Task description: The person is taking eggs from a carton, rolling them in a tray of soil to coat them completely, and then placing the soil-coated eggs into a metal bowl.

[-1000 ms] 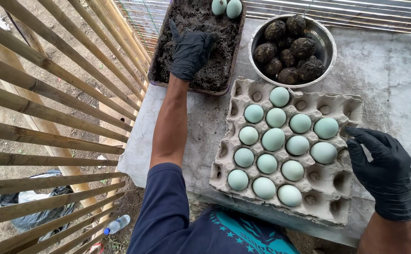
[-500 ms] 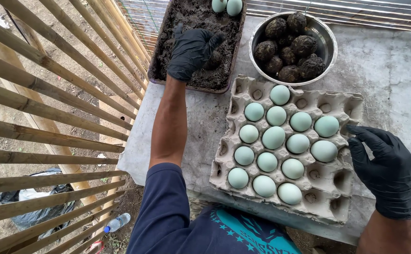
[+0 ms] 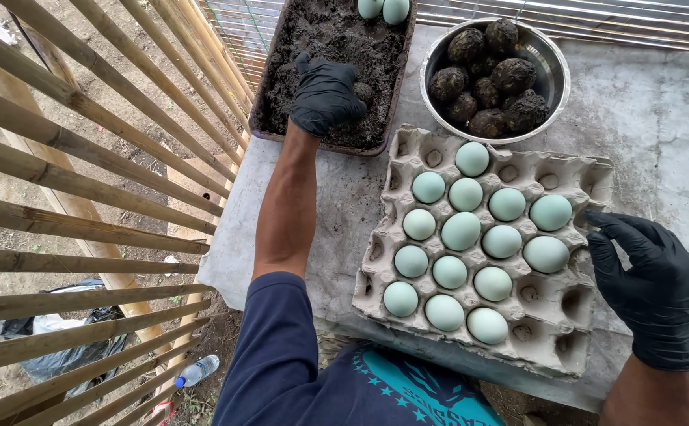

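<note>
Fingers of the left hand (image 3: 325,96) curl over a mud-coated egg (image 3: 364,92) in the dark mud tray (image 3: 270,118); roll it gently so the coating stays even. Right hand (image 3: 650,284), fingers spread apart, steadies the egg carton (image 3: 553,347) just left of them on the bench (image 3: 660,134).

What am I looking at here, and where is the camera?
The camera sits on a person's head and looks down at their own gloved hands; there is no machine. The left hand presses into a tray of dark mud, seemingly around a mud-covered lump. The right hand rests at the edge of a cardboard egg carton holding pale blue-green eggs. A metal bowl holds mud-coated balls. Everything stands on a grey table.
</note>
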